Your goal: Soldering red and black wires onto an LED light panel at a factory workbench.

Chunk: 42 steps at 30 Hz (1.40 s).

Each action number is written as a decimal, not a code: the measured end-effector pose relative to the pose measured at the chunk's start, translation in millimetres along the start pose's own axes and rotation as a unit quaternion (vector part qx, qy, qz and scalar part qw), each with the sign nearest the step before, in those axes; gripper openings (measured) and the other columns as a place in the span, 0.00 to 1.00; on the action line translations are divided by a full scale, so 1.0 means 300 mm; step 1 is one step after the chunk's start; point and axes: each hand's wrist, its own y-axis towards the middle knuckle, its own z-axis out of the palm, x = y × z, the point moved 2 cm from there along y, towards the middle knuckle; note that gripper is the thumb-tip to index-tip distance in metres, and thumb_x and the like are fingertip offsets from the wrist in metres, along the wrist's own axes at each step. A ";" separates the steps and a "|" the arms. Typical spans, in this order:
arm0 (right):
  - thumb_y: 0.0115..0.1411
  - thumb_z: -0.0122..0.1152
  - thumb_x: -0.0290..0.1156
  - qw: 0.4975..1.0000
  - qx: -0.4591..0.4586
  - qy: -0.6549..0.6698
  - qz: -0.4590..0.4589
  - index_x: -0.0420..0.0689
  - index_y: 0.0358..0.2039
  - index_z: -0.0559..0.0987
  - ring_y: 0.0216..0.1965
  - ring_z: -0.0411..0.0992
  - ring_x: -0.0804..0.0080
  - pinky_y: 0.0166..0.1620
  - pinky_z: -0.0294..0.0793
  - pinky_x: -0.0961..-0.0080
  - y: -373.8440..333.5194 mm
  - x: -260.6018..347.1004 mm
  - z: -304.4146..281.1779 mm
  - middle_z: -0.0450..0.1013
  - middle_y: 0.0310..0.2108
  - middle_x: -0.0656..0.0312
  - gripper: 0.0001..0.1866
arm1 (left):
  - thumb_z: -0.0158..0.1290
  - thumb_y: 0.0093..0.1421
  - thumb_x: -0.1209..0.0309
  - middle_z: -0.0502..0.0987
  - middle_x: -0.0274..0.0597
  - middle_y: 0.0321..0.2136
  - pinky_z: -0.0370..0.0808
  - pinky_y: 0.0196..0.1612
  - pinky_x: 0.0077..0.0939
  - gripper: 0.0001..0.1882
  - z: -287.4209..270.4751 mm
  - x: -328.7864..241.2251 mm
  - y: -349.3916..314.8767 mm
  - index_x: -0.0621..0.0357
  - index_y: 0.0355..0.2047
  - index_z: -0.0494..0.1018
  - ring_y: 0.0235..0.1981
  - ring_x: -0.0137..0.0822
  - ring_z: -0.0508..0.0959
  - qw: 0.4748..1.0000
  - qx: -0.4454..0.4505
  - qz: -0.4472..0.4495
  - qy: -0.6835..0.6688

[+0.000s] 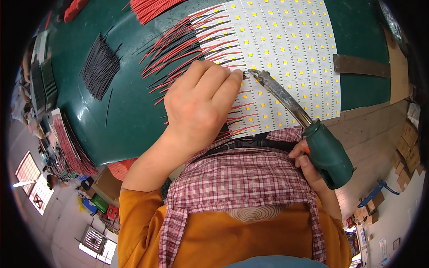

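A white LED board (295, 49) dotted with yellow squares lies on the green table, with red and black wires (178, 49) attached in a row along its left edge. My left hand (201, 96) is closed over that edge, thumb and fingertips pinched on a wire that the fingers mostly hide. In my right hand (308, 165), at the board's lower right, is a soldering iron (328, 154) with a green handle, which covers part of the grip. Its dark, crusted tip rests at the board just right of my left fingertips.
On the green table (129, 125) lie a bundle of black wires (100, 67) and, at the top, a bundle of red wires (154, 9). A brown metal strip (362, 66) sits against the board's right side. Wired strips (71, 138) are stacked at the left edge.
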 end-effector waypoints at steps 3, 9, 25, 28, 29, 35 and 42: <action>0.54 0.61 0.22 0.990 0.028 -0.126 -0.047 0.40 0.36 0.78 0.31 0.77 0.75 0.37 0.75 0.79 0.006 -0.001 -0.013 0.78 0.27 0.63 0.08 | 0.55 0.39 0.75 0.74 0.34 0.25 0.72 0.24 0.23 0.14 0.001 0.000 -0.007 0.59 0.30 0.77 0.29 0.34 0.75 1.000 0.003 -0.001 0.009; 0.54 0.60 0.23 0.994 0.014 -0.108 -0.032 0.40 0.37 0.78 0.30 0.77 0.75 0.36 0.76 0.79 0.009 0.009 0.008 0.77 0.26 0.63 0.09 | 0.57 0.40 0.78 0.75 0.34 0.26 0.73 0.27 0.24 0.14 0.001 -0.004 0.000 0.58 0.32 0.78 0.30 0.34 0.76 1.000 0.015 -0.017 0.007; 0.61 0.55 0.38 0.997 0.050 -0.039 -0.037 0.43 0.54 0.67 0.25 0.66 0.79 0.31 0.68 0.80 -0.010 -0.017 -0.006 0.73 0.29 0.58 0.22 | 0.56 0.40 0.75 0.73 0.33 0.26 0.72 0.24 0.23 0.13 0.009 0.005 -0.003 0.57 0.30 0.77 0.30 0.34 0.75 0.999 0.018 -0.020 0.019; 0.56 0.60 0.22 1.000 0.019 0.002 0.001 0.37 0.36 0.77 0.31 0.74 0.74 0.36 0.73 0.78 -0.023 -0.017 -0.012 0.77 0.31 0.59 0.06 | 0.56 0.39 0.76 0.73 0.35 0.26 0.73 0.25 0.24 0.14 -0.007 0.005 -0.001 0.59 0.30 0.77 0.30 0.36 0.75 0.999 -0.023 -0.021 -0.032; 0.56 0.60 0.22 1.000 0.018 0.003 0.003 0.37 0.36 0.77 0.31 0.74 0.74 0.36 0.73 0.78 -0.024 -0.017 -0.004 0.77 0.31 0.59 0.06 | 0.56 0.39 0.76 0.73 0.35 0.26 0.73 0.25 0.24 0.14 -0.010 -0.002 -0.006 0.59 0.30 0.77 0.30 0.36 0.75 0.999 -0.022 -0.021 -0.034; 0.55 0.61 0.23 0.997 0.001 0.076 0.007 0.38 0.36 0.77 0.33 0.77 0.73 0.37 0.74 0.79 -0.017 -0.016 -0.016 0.78 0.28 0.60 0.08 | 0.56 0.39 0.75 0.72 0.35 0.24 0.73 0.25 0.24 0.14 0.002 -0.020 -0.023 0.60 0.30 0.78 0.29 0.35 0.75 1.000 -0.001 -0.008 -0.008; 0.52 0.61 0.24 0.990 0.022 -0.137 -0.029 0.41 0.33 0.79 0.30 0.77 0.74 0.35 0.75 0.79 -0.006 -0.007 -0.021 0.78 0.26 0.63 0.06 | 0.56 0.39 0.75 0.71 0.34 0.23 0.72 0.23 0.22 0.14 0.007 -0.017 -0.026 0.59 0.30 0.78 0.29 0.33 0.75 1.000 0.003 0.000 -0.002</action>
